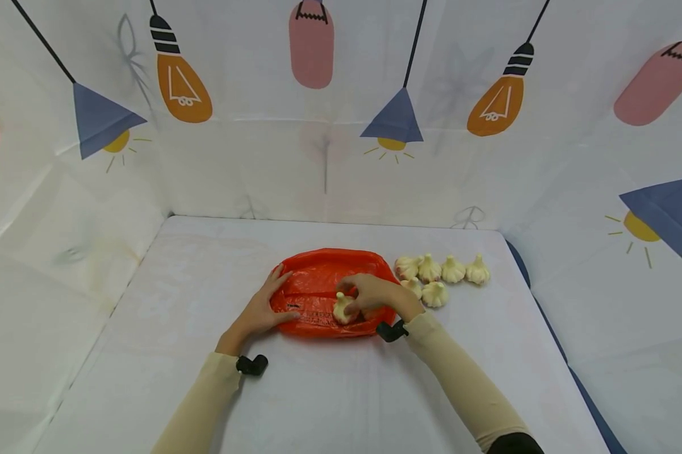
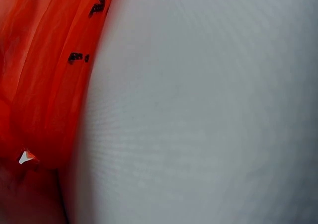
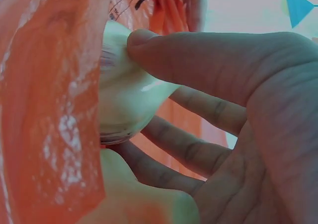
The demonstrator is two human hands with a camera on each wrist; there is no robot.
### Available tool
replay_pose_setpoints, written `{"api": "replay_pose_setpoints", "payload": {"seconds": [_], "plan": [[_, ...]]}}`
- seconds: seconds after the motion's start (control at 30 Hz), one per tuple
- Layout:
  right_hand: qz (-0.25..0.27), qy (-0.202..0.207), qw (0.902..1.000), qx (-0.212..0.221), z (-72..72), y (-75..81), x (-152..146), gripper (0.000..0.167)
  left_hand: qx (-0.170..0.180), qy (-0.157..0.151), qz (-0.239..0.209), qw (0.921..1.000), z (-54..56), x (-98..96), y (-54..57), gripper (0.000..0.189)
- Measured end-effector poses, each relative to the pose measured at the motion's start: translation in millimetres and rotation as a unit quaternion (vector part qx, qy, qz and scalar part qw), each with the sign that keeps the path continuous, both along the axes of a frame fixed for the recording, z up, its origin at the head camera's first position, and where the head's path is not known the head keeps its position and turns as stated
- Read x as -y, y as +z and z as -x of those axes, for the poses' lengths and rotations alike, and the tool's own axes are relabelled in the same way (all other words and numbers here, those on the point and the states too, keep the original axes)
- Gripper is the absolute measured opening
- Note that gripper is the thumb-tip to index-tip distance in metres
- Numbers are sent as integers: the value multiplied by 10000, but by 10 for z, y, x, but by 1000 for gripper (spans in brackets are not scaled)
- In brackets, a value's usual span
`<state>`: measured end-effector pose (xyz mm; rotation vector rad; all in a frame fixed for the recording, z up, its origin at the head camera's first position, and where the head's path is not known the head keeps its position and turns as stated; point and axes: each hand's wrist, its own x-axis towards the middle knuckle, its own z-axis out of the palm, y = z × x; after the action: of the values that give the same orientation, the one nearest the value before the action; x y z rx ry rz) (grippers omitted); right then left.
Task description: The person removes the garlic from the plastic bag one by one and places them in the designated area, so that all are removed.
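Note:
A red plastic bag [image 1: 318, 268] with dark print lies on the white table, its mouth spread wide. My left hand [image 1: 264, 309] holds the bag's left edge, the thumb along the front and the fingers higher up the side. Over the bag's right part, my right hand [image 1: 371, 295] pinches a garlic bulb [image 1: 342, 309] between thumb and fingers. The right wrist view shows this bulb [image 3: 131, 92] close up, partly behind a fold of red plastic. Below it is a second pale bulb [image 3: 141, 204] inside the bag. Only the bag's side [image 2: 54, 80] shows in the left wrist view.
Several garlic bulbs [image 1: 453, 270] stand on the table just right of the bag, the nearest close to the right forearm. The white-covered table [image 1: 318, 403] meets a hanging sheet [image 1: 250, 170] printed with lamps at the back and sides.

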<state>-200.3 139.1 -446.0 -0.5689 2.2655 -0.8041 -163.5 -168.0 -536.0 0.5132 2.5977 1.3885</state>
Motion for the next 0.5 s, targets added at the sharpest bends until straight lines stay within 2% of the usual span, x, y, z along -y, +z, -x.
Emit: {"api": "replay_pose_setpoints", "payload": {"seconds": [0.5], "plan": [[-20, 151, 9998, -129, 6, -33, 9, 42, 37, 6, -22, 10000, 12, -9, -1, 100]]}}
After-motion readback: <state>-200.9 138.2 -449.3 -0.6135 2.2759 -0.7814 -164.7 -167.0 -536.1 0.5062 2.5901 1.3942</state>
